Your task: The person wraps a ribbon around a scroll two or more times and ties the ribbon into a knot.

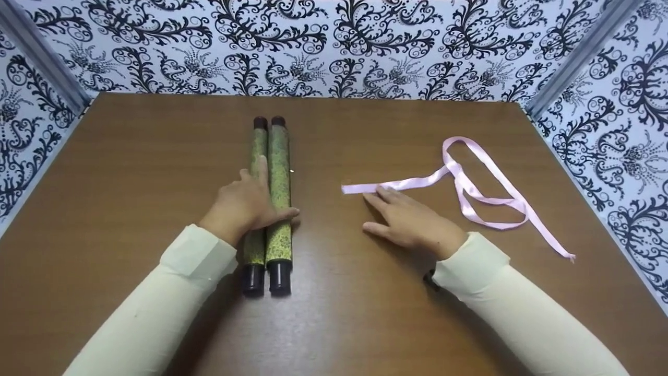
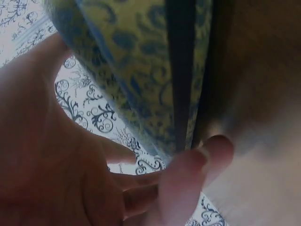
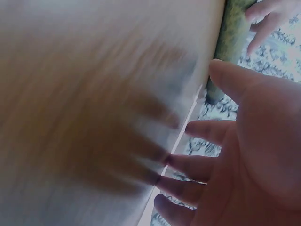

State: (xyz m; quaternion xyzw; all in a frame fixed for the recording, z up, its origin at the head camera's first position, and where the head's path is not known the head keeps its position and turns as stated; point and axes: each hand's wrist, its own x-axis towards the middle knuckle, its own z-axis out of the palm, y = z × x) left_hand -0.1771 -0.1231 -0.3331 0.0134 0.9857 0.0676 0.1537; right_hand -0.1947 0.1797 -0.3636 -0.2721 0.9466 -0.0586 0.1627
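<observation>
Two long yellow-green mottled tubes with dark end caps, the left tube (image 1: 254, 248) and the right tube (image 1: 282, 243), lie side by side on the table. My left hand (image 1: 241, 202) grips across both near their middle, the thumb over the right tube and the other fingers toward the left one. In the left wrist view the tubes (image 2: 136, 61) run between thumb and fingers. A pink satin ribbon (image 1: 417, 183) lies to the right, one end straightened. My right hand (image 1: 415, 222) rests with extended fingertips on that straight stretch, its thumb apart from it.
The brown wooden table (image 1: 323, 324) has patterned black-and-white walls (image 1: 334, 47) at the back and sides. The ribbon's far part lies in loose loops near the table's right side. A tiny white speck sits beside the right tube.
</observation>
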